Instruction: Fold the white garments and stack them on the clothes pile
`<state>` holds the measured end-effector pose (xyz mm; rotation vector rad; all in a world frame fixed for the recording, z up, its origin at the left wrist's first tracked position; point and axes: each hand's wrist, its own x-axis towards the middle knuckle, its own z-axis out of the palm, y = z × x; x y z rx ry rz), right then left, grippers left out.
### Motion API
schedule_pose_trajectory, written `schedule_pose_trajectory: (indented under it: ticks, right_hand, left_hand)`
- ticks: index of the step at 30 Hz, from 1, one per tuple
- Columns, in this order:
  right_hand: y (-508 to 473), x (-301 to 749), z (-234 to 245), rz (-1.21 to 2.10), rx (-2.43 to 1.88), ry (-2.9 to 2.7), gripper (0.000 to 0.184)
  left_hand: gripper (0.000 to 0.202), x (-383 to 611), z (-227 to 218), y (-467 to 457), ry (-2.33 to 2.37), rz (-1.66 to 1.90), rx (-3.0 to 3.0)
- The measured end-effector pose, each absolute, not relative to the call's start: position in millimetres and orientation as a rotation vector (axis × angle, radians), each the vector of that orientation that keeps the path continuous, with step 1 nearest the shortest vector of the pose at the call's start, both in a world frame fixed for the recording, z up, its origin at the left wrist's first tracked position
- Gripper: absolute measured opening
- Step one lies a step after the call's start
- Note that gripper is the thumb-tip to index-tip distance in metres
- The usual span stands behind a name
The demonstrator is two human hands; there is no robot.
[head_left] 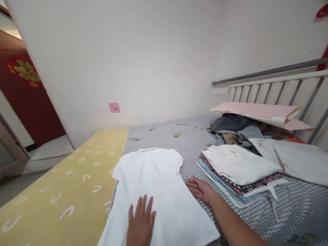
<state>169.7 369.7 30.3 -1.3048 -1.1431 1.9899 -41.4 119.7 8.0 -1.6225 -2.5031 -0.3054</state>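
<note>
A white short-sleeved top (156,177) lies spread out on the bed, its collar end toward the wall and its lower edge toward me. My left hand (140,222) rests flat on the lower middle of the top, fingers spread. Beside the top's right edge is my right hand (198,189), palm turned partly inward and fingers stretched out. Nothing shows in its grasp; whether its fingertips touch the cloth I cannot tell.
A stack of folded clothes (241,167) sits at the right. Behind it are loose dark clothes (230,123) under pink sheets (256,109), and another white garment (302,160). Yellow patterned bedding (77,171) covers the left side. A metal rail (269,71) runs along the right.
</note>
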Motion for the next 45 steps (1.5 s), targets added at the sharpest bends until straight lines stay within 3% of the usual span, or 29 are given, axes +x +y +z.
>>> schedule_pose_trajectory:
  ticks: [5, 10, 15, 24, 31, 38, 45]
  right_hand:
    - [407.2, 135.1, 35.5, 2.009, -1.302, -1.074, 0.044]
    - [433.8, 89.0, 31.4, 1.875, -1.359, -1.105, 0.03]
    - [446.8, 67.9, 17.8, 1.685, -1.463, -1.114, 0.031]
    - [438.8, 78.7, 20.6, 1.646, -1.448, -1.196, 0.034]
    - [396.5, 119.5, 28.5, 1.693, -1.402, -1.616, 0.042]
    - [326.5, 169.7, 28.7, 1.194, -1.518, -2.025, 0.01]
    - [286.4, 206.8, 29.3, 0.713, -1.669, -2.277, 0.037]
  left_hand:
    - [0.049, -49.6, -14.9, 122.5, -2.493, -0.26, -1.573]
    - [0.05, -54.1, -23.7, 123.7, -2.447, -0.227, -1.531]
    - [0.049, -49.0, -25.1, 122.8, -2.412, -0.199, -1.468]
    - [0.047, -40.4, -20.7, 125.9, -2.38, -0.241, -1.416]
    - [0.049, -44.6, -19.2, 124.4, -2.391, -0.323, -1.502]
    - [0.049, -36.6, -7.1, 127.6, -2.488, -0.32, -1.502]
    - [0.054, -39.3, 10.9, 131.3, -2.732, -0.305, -1.61]
